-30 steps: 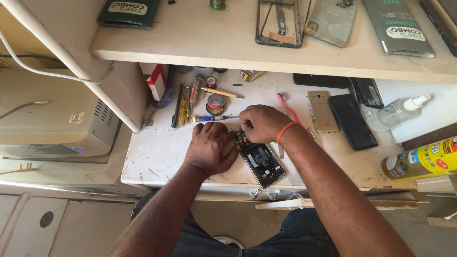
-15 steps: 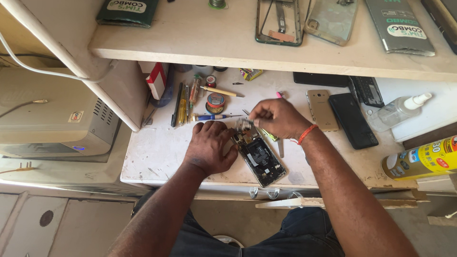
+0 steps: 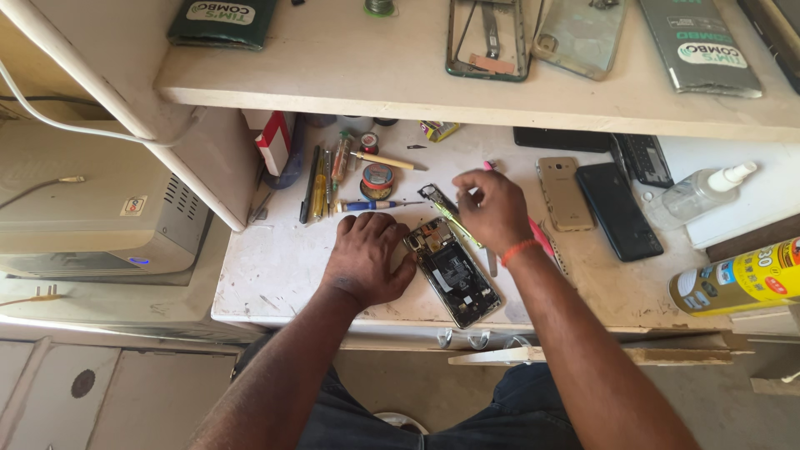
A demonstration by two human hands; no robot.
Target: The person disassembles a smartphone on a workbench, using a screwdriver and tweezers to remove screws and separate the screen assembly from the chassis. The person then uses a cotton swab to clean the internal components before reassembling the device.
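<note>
Since the earlier frame the right hand (image 3: 493, 208) is lifting away from the opened phone (image 3: 452, 272), its grip pinching a small dark part (image 3: 437, 196) above it. The left hand (image 3: 367, 257) is lying flat, open, steadying the phone's left edge at the white desk's (image 3: 275, 267) front.

Bare forearms, an orange band (image 3: 520, 249) on the right wrist, dark trousers (image 3: 517, 417).

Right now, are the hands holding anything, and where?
The left hand only steadies the opened phone at its upper-left edge. The right hand pinches a thin strip-like part by one end.
</note>
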